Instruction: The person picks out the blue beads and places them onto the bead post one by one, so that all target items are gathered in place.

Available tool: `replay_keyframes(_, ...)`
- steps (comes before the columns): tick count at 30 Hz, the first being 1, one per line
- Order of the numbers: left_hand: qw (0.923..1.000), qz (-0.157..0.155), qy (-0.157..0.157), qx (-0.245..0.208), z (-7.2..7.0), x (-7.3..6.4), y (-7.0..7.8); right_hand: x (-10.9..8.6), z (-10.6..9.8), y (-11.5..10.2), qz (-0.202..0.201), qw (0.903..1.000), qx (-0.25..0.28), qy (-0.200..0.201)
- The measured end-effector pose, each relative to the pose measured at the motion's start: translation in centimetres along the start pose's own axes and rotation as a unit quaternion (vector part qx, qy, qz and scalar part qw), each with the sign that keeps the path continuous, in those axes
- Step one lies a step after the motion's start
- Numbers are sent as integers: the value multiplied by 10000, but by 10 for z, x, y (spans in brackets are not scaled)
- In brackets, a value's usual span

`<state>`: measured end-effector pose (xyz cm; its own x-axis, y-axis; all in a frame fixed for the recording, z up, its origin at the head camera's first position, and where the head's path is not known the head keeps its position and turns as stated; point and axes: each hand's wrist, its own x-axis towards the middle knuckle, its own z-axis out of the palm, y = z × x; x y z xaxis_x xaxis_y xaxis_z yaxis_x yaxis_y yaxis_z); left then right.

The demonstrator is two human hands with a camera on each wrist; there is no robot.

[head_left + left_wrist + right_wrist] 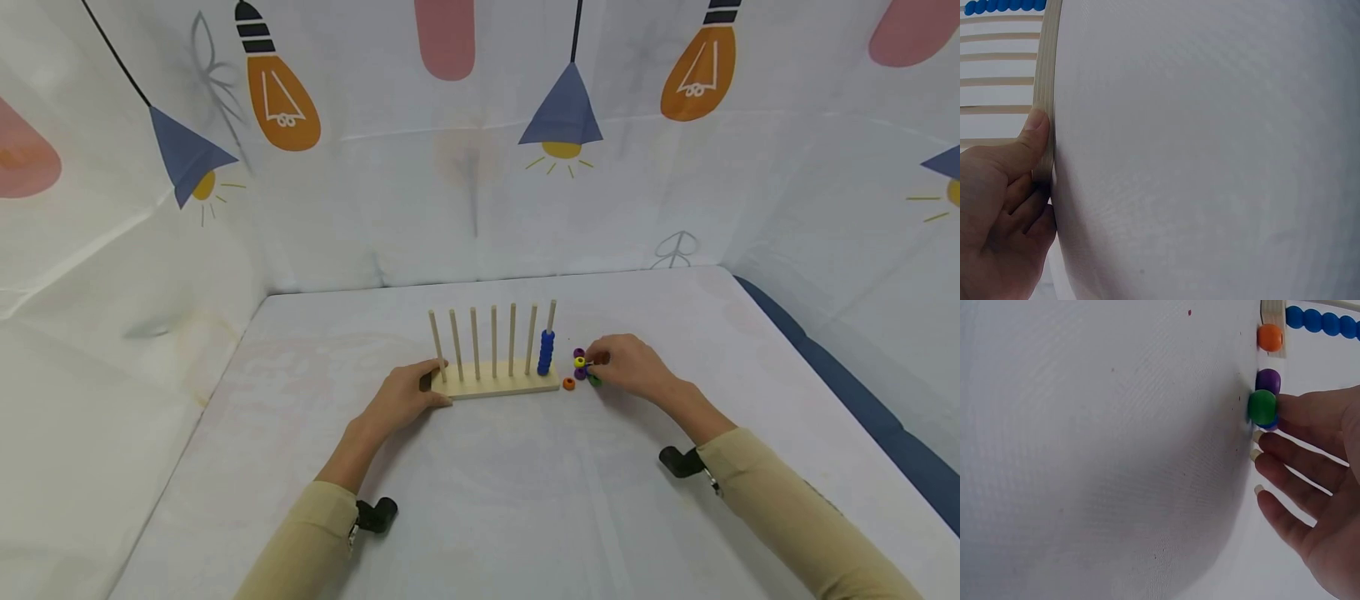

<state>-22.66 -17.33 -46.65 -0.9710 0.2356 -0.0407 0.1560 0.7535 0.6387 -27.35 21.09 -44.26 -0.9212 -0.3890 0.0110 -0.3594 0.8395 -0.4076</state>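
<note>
A pale wooden bead rack [495,385] stands on the table, with several upright pegs rising from its base. Blue beads [545,354] are stacked on its rightmost peg; the other pegs are bare. My left hand [405,396] grips the base's left end, with the thumb [1036,125] along its front. Right of the rack, my right hand [630,364] reaches down into a small group of loose beads. Its thumb and forefinger pinch a blue bead [1268,424], partly hidden behind a green bead [1262,407]. Close by are a yellow bead [580,362] and a purple bead [1269,381].
An orange bead [568,384] lies just off the rack's right end. White cloth covers the table [495,483]. Behind it hangs a white curtain [420,200] printed with lamps and bulbs. Something dark blue [847,375] shows beyond the table's right edge.
</note>
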Motion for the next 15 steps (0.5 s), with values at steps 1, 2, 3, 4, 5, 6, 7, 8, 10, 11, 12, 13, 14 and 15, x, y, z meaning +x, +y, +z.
replay_keyframes(1,10000,9,1,-4,0,0,0,1,0,0,28,10000,-16,-27)
replay_keyframes(2,10000,21,2,1,0,0,0,1,1,0,55,10000,-25,-48)
replay_keyframes(3,10000,34,4,1,0,0,0,1,1,0,76,9999,-46,-63)
replay_keyframes(4,10000,42,5,-4,0,0,0,2,1,0,93,9999,-63,-68)
replay_keyframes(5,10000,52,11,-6,0,0,0,2,1,0,104,9999,-71,-71)
replay_keyframes(6,10000,61,14,-6,0,0,0,3,1,0,119,9999,-76,-69)
replay_keyframes(7,10000,71,16,7,0,0,-1,3,1,0,137,9999,-72,-72)
replay_keyframes(8,10000,65,16,15,0,0,-1,4,1,-1,167,9998,-57,-82)
replay_keyframes(10,10000,44,4,12,0,0,-1,4,1,-2,210,9997,-18,-121)
replay_keyframes(11,10000,48,-3,17,0,0,-1,5,1,-3,243,9996,-3,-142)
replay_keyframes(12,10000,47,-10,22,0,0,-1,5,1,-4,282,9995,6,-165)
replay_keyframes(13,10000,30,-24,14,0,0,-2,5,0,-4,318,9993,16,-197)
replay_keyframes(14,10000,7,-34,4,0,0,-2,5,0,-5,346,9991,23,-226)
replay_keyframes(15,10000,24,-34,22,0,0,-2,6,-1,-6,359,9990,24,-255)
